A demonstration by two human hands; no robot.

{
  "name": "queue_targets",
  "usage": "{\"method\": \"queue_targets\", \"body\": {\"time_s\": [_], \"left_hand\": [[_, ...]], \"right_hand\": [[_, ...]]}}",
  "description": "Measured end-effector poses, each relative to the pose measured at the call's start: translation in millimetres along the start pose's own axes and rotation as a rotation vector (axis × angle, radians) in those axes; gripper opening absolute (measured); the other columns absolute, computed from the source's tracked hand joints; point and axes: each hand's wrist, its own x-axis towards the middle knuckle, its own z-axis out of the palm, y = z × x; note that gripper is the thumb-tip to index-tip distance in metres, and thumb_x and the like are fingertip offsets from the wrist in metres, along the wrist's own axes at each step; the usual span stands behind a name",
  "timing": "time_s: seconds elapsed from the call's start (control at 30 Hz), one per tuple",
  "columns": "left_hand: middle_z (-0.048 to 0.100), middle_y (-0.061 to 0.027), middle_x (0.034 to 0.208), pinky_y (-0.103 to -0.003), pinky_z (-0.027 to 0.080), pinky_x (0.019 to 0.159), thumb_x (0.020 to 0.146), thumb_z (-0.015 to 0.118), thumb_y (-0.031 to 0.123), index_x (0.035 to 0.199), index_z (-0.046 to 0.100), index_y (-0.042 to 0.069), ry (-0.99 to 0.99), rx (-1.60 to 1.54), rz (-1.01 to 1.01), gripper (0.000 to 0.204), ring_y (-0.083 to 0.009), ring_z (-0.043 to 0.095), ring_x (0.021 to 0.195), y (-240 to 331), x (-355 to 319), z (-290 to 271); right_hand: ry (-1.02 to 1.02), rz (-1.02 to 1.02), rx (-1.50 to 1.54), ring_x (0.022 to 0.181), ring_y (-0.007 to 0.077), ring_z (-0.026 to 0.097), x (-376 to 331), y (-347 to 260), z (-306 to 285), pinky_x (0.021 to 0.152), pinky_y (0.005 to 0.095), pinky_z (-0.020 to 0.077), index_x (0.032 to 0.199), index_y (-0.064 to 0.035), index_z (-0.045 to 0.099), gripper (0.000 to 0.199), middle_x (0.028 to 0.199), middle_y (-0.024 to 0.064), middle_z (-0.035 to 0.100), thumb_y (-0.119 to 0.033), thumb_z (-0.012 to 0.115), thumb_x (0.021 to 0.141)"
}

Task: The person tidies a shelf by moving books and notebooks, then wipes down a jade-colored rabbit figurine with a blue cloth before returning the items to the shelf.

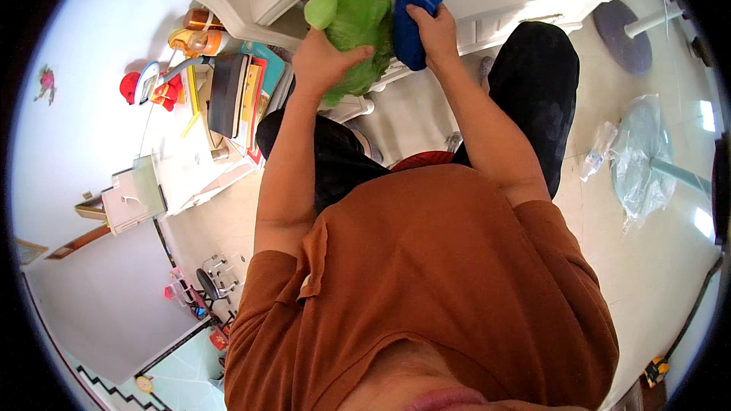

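Observation:
My left hand (324,65) grips a bulky, shiny green plush-like toy (358,23) with rounded pale-green lobes at its top; its exact kind is unclear. Just to its right, my right hand (434,27) is closed around a folded blue cloth (410,38) with a thin pale line across its upper part. The cloth almost touches the toy's right side. Both are held up in front of a white cabinet (495,0), above my knees. Part of each hand's fingers is hidden behind what it holds.
To the left, a white desk (183,183) carries upright books (228,95), a bottle with an orange part (204,43) and a red toy (131,87). A plastic-wrapped round stand base (643,156) and a dark round base (623,36) are on the floor at right.

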Motion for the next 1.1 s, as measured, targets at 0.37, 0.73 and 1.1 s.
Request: {"method": "queue_targets", "body": {"time_s": [0.37, 0.73, 1.1], "left_hand": [[0.068, -0.0214, 0.109, -0.045, 0.050, 0.089, 0.058, 0.084, 0.055, 0.126, 0.053, 0.001, -0.069, -0.051, 0.024, 0.092, -0.0395, 0.065, 0.103, -7, 7, -2], [0.068, -0.0220, 0.109, -0.046, 0.050, 0.088, 0.059, 0.083, 0.054, 0.121, 0.057, 0.000, -0.031, -0.033, 0.052, 0.087, -0.0390, 0.065, 0.102, -12, 6, 4], [0.068, -0.0222, 0.110, -0.044, 0.049, 0.091, 0.059, 0.083, 0.054, 0.119, 0.057, -0.003, -0.036, -0.034, 0.021, 0.087, -0.0384, 0.064, 0.104, 2, 10, 1]], "right_hand": [[-0.059, -0.238, -0.338, 0.099, 0.0360, 0.064, 15, -17, 27, 0.088, 0.0431, 0.0499, 0.114, -0.0034, 0.061, 0.054, 0.104, 0.0184, 0.068, -0.034, 0.075, 0.072], [-0.203, -0.226, -0.695, 0.095, 0.0352, 0.068, 44, -41, 19, 0.086, 0.0411, 0.0528, 0.114, -0.0029, 0.064, 0.062, 0.100, 0.0222, 0.070, -0.043, 0.073, 0.068], [0.103, -0.037, -0.585, 0.095, 0.0372, 0.069, 43, 12, -28, 0.085, 0.0439, 0.0539, 0.112, -0.0080, 0.066, 0.054, 0.103, 0.0200, 0.071, -0.041, 0.074, 0.070]]}}
